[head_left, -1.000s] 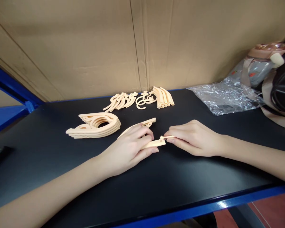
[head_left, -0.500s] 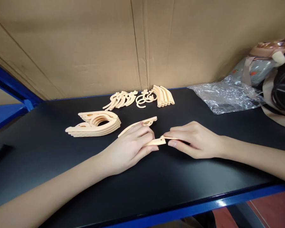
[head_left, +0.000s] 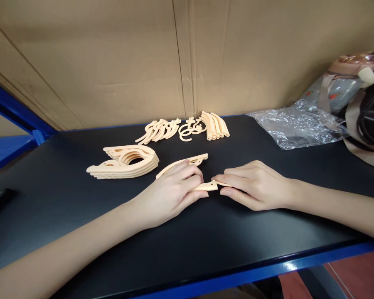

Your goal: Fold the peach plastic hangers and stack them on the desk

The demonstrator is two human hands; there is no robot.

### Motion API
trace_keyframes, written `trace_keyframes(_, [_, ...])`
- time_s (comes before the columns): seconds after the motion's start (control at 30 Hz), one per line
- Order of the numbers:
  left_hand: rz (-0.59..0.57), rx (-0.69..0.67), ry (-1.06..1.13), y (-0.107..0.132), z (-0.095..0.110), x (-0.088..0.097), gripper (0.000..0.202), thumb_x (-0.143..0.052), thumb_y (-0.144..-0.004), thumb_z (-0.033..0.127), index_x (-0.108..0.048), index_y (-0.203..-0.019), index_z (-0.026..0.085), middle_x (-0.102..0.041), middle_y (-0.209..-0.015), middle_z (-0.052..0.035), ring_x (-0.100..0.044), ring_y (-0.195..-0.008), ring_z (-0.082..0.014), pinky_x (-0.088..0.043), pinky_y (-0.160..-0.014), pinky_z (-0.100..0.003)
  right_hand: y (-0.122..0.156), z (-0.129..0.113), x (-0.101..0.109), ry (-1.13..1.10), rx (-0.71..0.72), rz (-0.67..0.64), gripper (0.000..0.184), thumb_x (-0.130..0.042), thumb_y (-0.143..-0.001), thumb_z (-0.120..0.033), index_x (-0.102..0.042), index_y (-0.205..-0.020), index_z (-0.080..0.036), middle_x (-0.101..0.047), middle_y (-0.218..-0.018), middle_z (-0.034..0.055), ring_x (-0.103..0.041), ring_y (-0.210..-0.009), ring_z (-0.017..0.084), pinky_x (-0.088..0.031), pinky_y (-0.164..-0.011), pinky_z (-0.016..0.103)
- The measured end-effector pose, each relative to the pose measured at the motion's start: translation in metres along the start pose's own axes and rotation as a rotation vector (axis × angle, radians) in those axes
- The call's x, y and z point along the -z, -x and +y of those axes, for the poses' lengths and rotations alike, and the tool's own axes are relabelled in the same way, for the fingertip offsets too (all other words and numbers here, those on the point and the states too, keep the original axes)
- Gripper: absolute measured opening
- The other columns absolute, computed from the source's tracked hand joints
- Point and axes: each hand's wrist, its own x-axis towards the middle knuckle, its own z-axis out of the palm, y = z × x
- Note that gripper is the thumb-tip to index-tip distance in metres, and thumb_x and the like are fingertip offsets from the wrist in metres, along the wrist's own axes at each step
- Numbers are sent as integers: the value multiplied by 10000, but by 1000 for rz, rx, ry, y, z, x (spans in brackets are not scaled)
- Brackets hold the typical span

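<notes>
My left hand (head_left: 174, 193) is closed around a beige plastic hanger arm (head_left: 207, 186), whose end with a small hole points right. A longer curved piece (head_left: 191, 160) of the same beige plastic extends above the fingers; my hand hides where the two parts meet. My right hand (head_left: 255, 185) pinches a thin beige piece (head_left: 222, 183). Its tip touches the holed end of the hanger arm, and most of it lies hidden under the fingers. To the left lies a stack of folded beige hangers (head_left: 124, 169).
Along the back of the black table (head_left: 205, 249) lie curved beige parts (head_left: 158, 131), loose hooks (head_left: 184, 135) and a bundle of hanger arms (head_left: 215, 126). Clear plastic wrap (head_left: 296, 126) and a bottle (head_left: 343, 89) are at right, before a cardboard wall (head_left: 112, 62).
The thin piece in my right hand has tilted, its right end now lower against the holed end. My right hand has dipped slightly; my left hand stays nearly still.
</notes>
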Motion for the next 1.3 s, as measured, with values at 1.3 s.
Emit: trace_keyframes(1.3, [37, 23, -65, 1, -2, -4, 221, -510, -948, 372, -551, -874, 168, -572, -1116, -90, -516, -1079, -225, -329, -1072, -434, -1, 0, 4, 403, 272, 104, 250, -486, -961, -300, -616, -814, -146, -546, -623, -17, -429, -530, 127, -290, -493, 291])
